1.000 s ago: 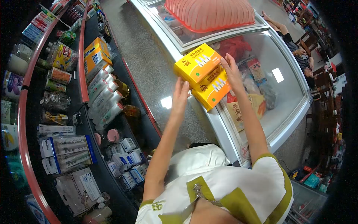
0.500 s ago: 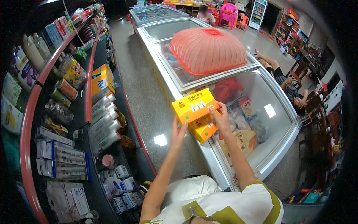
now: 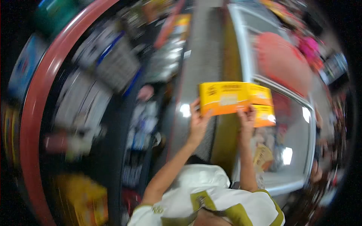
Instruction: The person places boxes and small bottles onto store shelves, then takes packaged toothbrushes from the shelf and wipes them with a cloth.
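A yellow-and-orange mosquito repellent box (image 3: 225, 97) is held up in front of me, its printed face blurred by motion. My left hand (image 3: 198, 122) is closed on its lower left corner. At the lower right corner, my right hand (image 3: 247, 119) grips the same box from below. Two like boxes show just behind to the right: an upper box (image 3: 261, 95) and a lower box (image 3: 265, 115), one above the other over the chest freezer's edge. My right fingers overlap the left side of the lower one; whether they touch it I cannot tell.
The glass-topped chest freezer (image 3: 309, 150) runs along my right, with a red mesh food cover (image 3: 283, 62) on it. On my left stands a goods shelf with a red curved rail (image 3: 32, 124). Yellow packs (image 3: 85, 199) sit low on it. A grey floor aisle (image 3: 203, 41) lies between.
My view has swung left, toward the shelf. The held box has come away from the freezer with both hands and is now over the aisle; two boxes now show behind it.
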`<state>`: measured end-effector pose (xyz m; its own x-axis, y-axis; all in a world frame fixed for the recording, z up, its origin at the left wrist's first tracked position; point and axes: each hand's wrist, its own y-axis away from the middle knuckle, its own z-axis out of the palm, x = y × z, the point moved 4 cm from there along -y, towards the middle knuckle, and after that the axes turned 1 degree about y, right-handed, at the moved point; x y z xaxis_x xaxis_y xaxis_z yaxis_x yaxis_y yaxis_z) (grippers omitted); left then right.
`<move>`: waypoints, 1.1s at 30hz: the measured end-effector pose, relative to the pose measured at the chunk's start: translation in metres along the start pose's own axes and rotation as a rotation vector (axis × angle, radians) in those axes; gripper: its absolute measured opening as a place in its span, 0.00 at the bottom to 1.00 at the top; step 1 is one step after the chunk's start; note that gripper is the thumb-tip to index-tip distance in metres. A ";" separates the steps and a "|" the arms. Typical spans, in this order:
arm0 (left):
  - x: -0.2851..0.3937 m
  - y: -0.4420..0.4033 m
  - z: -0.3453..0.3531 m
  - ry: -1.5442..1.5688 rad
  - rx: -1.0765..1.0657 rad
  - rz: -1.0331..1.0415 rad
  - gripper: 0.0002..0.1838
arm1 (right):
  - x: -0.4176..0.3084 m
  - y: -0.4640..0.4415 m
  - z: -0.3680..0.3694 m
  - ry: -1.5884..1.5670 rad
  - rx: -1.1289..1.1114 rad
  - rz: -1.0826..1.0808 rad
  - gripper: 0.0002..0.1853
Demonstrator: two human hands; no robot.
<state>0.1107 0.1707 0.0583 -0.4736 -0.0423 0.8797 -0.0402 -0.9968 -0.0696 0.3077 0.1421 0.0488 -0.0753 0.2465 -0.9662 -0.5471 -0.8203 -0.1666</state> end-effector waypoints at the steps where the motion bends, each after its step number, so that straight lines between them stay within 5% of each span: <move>1: 0.019 0.011 -0.008 0.005 0.008 0.009 0.29 | 0.009 0.002 0.004 0.009 -0.110 -0.033 0.25; 7: 0.055 0.087 -0.099 -0.159 0.300 0.333 0.35 | 0.007 0.078 0.084 -0.117 -0.369 0.152 0.23; 10: 0.070 0.131 -0.141 -0.021 0.323 0.467 0.34 | 0.016 0.113 0.115 -0.088 -0.488 0.205 0.20; 16: 0.106 0.214 -0.180 -0.243 0.422 0.669 0.35 | 0.002 0.172 0.178 -0.081 -0.850 0.209 0.24; 22: 0.112 0.270 -0.196 -0.349 0.578 0.703 0.34 | -0.009 0.225 0.203 -0.060 -1.153 0.242 0.26; 33: 0.119 0.305 -0.227 -0.762 0.974 0.573 0.34 | -0.029 0.255 0.249 -0.020 -1.347 0.201 0.30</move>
<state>-0.1579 -0.1231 0.0345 0.3979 -0.1735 0.9009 0.7776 -0.4574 -0.4315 -0.0373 0.0539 0.0829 -0.0744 0.0617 -0.9953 0.7042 -0.7035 -0.0963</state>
